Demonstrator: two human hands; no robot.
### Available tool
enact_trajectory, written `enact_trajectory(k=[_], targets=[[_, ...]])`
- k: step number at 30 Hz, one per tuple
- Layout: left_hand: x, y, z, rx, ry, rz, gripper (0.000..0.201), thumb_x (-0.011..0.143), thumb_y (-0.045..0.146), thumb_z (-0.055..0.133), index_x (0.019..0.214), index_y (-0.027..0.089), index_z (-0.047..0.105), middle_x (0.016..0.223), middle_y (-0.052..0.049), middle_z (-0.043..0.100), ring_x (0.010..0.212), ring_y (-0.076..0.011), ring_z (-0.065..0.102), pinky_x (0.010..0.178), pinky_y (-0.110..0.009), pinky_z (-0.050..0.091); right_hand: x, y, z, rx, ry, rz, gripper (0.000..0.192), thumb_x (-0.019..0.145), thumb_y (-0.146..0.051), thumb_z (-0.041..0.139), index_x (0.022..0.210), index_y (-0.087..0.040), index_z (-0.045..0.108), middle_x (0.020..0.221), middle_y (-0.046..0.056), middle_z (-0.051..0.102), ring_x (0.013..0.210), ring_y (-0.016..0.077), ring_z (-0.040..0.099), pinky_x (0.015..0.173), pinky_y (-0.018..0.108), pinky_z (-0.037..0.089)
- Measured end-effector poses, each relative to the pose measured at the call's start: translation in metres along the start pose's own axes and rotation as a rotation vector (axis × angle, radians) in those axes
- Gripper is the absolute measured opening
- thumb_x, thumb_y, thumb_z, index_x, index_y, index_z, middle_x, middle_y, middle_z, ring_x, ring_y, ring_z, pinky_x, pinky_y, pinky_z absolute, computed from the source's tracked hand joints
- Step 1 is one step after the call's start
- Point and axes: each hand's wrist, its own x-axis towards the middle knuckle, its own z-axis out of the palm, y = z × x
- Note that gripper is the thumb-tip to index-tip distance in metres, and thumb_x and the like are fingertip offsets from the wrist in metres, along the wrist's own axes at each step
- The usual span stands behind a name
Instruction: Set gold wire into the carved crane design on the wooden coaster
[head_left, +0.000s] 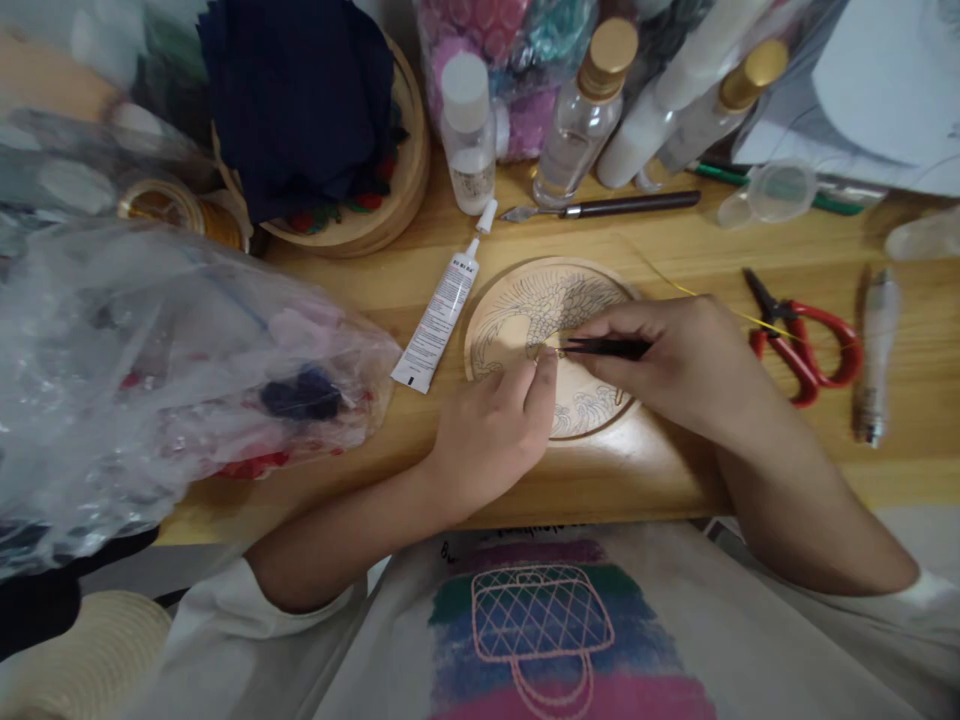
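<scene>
A round wooden disc (517, 290) with a fine line drawing of scales and waves lies flat on the table. My right hand (675, 360) is closed around black tweezers (609, 346), whose tips point left and meet the disc near its middle. My left hand (502, 420) rests on the disc's lower left, fingers together and curled, fingertips pressed down beside the tweezer tips. Whatever lies under those fingertips is too small to make out. A thin yellow thread or wire (670, 281) runs from above the disc, past my right hand, towards red-handled pliers or scissors (806, 345).
Left of the disc lies a white glue tube (439, 318); a dark-handled palette knife (630, 204) is above. Bottles (577, 130) line the back. A clear plastic bag (187, 370) fills the left side. A translucent pen-like tool (876, 350) lies at right.
</scene>
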Motion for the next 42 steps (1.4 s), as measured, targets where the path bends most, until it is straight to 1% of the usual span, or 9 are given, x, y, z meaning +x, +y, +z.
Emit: enact_trajectory(k=[2,7,20,24,27,32,34,38,42], targets=[[0.001,0.000,-0.001,0.002,-0.011,0.001,0.025,0.090,0.008,0.048,0.109,0.005,0.064,0.066,-0.001,0.062,0.051,-0.0126,0.057,0.045,-0.026,0.037,0.000,0.000,0.000,0.005,-0.004,0.002,0.015,0.076,-0.022,0.066,0.086,-0.025,0.077,0.082,-0.001,0.078,0.073,0.0189,0.071,0.063,0.028,0.048],[0.002,0.001,-0.004,0.008,-0.034,-0.016,0.026,0.094,0.010,0.042,0.108,0.011,0.065,0.065,-0.001,0.063,0.051,-0.0121,0.058,0.044,-0.025,0.037,0.001,0.000,0.000,0.005,-0.005,0.001,0.015,0.076,-0.020,0.066,0.085,-0.026,0.077,0.082,-0.001,0.078,0.073,0.0193,0.071,0.063,0.028,0.048],[0.001,0.000,-0.005,0.021,-0.029,0.000,0.024,0.093,0.010,0.047,0.110,0.009,0.064,0.068,-0.001,0.065,0.053,-0.0123,0.059,0.046,-0.026,0.038,0.000,0.002,-0.002,0.011,-0.006,-0.038,0.013,0.078,-0.022,0.067,0.085,-0.025,0.078,0.082,-0.001,0.079,0.076,0.0189,0.072,0.063,0.026,0.049],[0.001,0.000,-0.006,0.030,-0.037,-0.004,0.025,0.095,0.011,0.046,0.110,0.012,0.065,0.068,-0.001,0.066,0.053,-0.0125,0.059,0.047,-0.026,0.039,0.001,0.003,-0.001,0.022,-0.002,-0.036,0.015,0.078,-0.021,0.067,0.087,-0.025,0.079,0.084,0.000,0.079,0.077,0.0200,0.073,0.064,0.027,0.050],[0.001,0.000,-0.006,-0.007,-0.044,-0.005,0.026,0.094,0.010,0.046,0.113,0.010,0.064,0.068,-0.002,0.064,0.054,-0.0137,0.060,0.047,-0.027,0.038,0.000,0.003,-0.001,0.041,-0.010,-0.038,0.015,0.079,-0.021,0.066,0.088,-0.024,0.078,0.086,0.000,0.079,0.079,0.0206,0.073,0.065,0.028,0.050],[0.001,-0.001,-0.007,-0.022,-0.073,-0.010,0.029,0.096,0.011,0.042,0.115,0.012,0.063,0.067,-0.002,0.063,0.056,-0.0146,0.060,0.048,-0.027,0.038,0.000,0.002,-0.003,0.036,-0.016,-0.045,0.013,0.079,-0.021,0.066,0.085,-0.023,0.078,0.082,0.000,0.078,0.076,0.0197,0.072,0.065,0.028,0.049],[0.001,-0.001,-0.007,-0.019,-0.066,-0.006,0.027,0.096,0.012,0.043,0.114,0.013,0.063,0.067,-0.001,0.063,0.056,-0.0139,0.060,0.049,-0.027,0.037,0.000,0.002,-0.004,0.049,-0.019,-0.044,0.014,0.079,-0.021,0.066,0.085,-0.023,0.078,0.082,-0.001,0.078,0.076,0.0193,0.072,0.065,0.028,0.049],[0.004,-0.004,-0.010,0.015,-0.007,0.017,0.023,0.095,0.011,0.046,0.111,0.010,0.063,0.065,0.000,0.062,0.055,-0.0131,0.060,0.050,-0.027,0.039,0.000,0.003,-0.005,0.078,-0.026,-0.051,0.012,0.078,-0.022,0.066,0.084,-0.023,0.077,0.079,-0.001,0.077,0.072,0.0174,0.070,0.064,0.028,0.048],[0.007,-0.007,-0.018,0.070,-0.025,0.053,0.022,0.096,0.015,0.051,0.115,0.012,0.060,0.068,0.001,0.065,0.058,-0.0120,0.061,0.051,-0.026,0.040,0.000,0.003,-0.005,0.106,-0.025,-0.059,0.011,0.077,-0.021,0.065,0.081,-0.022,0.075,0.076,-0.003,0.076,0.068,0.0158,0.069,0.064,0.027,0.048]])
